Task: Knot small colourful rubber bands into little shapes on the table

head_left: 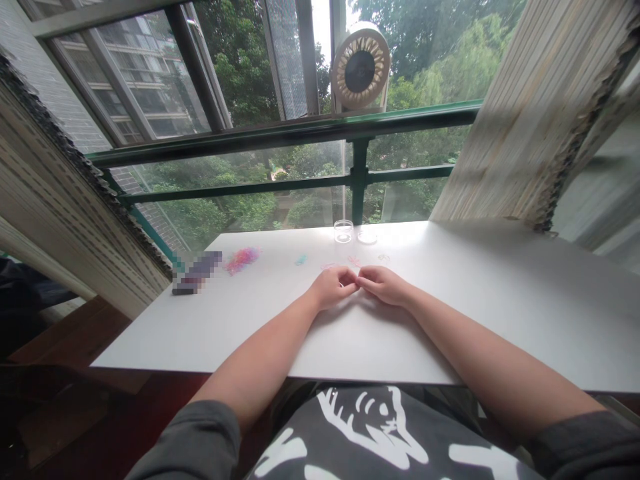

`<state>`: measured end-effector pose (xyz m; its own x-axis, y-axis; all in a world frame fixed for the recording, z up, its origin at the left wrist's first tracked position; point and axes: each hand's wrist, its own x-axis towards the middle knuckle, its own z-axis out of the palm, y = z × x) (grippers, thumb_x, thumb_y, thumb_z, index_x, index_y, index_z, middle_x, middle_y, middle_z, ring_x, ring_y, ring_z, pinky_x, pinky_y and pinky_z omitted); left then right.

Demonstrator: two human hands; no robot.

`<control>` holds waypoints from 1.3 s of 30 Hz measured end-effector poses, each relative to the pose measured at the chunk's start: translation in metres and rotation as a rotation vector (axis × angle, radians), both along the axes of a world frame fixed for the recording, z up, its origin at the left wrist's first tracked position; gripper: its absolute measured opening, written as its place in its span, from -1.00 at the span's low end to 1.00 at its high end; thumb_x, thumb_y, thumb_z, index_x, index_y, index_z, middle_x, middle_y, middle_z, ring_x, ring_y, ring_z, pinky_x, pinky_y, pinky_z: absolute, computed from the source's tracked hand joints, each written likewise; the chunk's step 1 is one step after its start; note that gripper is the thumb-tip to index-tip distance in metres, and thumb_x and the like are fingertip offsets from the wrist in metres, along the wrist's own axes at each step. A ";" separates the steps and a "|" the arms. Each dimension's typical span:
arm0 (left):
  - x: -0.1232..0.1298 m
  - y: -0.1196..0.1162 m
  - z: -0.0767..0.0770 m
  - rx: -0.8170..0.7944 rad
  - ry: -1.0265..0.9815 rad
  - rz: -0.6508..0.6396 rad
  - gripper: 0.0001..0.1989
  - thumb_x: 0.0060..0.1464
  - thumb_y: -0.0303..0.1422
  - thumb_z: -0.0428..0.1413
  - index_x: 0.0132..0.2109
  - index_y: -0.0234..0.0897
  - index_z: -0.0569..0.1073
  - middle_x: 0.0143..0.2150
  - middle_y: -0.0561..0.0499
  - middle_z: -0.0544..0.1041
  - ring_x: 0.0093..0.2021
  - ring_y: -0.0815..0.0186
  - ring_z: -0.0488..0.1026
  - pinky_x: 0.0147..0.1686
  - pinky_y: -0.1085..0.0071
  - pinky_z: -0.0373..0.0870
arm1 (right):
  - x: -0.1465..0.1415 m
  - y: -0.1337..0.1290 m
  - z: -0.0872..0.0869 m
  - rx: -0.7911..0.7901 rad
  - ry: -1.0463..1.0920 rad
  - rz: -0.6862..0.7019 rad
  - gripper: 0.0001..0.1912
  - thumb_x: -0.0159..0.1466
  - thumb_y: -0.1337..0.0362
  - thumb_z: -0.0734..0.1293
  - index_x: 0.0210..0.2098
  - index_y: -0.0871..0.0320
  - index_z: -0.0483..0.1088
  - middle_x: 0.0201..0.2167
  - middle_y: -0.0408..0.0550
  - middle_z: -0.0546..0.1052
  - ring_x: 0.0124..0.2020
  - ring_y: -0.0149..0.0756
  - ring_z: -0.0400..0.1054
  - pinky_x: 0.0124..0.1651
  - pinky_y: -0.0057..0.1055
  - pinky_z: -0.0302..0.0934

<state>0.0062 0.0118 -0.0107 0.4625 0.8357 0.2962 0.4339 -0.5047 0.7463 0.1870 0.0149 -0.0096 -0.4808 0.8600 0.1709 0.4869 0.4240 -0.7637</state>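
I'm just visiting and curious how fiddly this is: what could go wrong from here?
The small pink pieces lie just beyond the left hand and right hand, so a knuckle might brush them aside. The clear round container stands near the window-side edge and could tip if knocked. The multicoloured pile lies loose, so a bump might scatter it.

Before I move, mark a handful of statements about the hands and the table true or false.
1. The left hand and right hand meet close together above the white table. True.
2. The colourful pile lies right of both hands. False: the colourful pile lies to their left.
3. A clear round container stands beyond the hands. True.
4. The teal bits are inside that container. False: the teal bits lie on the table.
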 end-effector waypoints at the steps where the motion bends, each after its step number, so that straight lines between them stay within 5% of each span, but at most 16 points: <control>1: 0.000 0.000 0.000 -0.006 0.000 -0.004 -0.81 -0.03 -0.26 0.10 -0.33 -0.32 0.45 -0.41 0.03 0.51 -0.43 0.41 0.40 -0.40 0.50 0.31 | 0.000 0.000 0.000 0.003 -0.003 0.001 -0.71 0.18 0.10 0.19 -0.54 0.18 0.22 -0.66 -0.25 0.22 -0.58 -0.45 0.07 -0.49 -0.48 -0.03; 39: -0.004 -0.001 0.000 -0.051 0.169 -0.038 -0.76 -0.05 -0.24 0.11 -0.26 -0.30 0.46 -0.33 0.00 0.52 -0.36 0.35 0.41 -0.34 0.46 0.33 | 0.001 0.000 0.000 0.040 -0.023 0.004 -0.81 0.13 0.19 0.23 -0.51 0.19 0.28 -0.63 -0.23 0.26 -0.55 -0.45 0.10 -0.47 -0.49 -0.01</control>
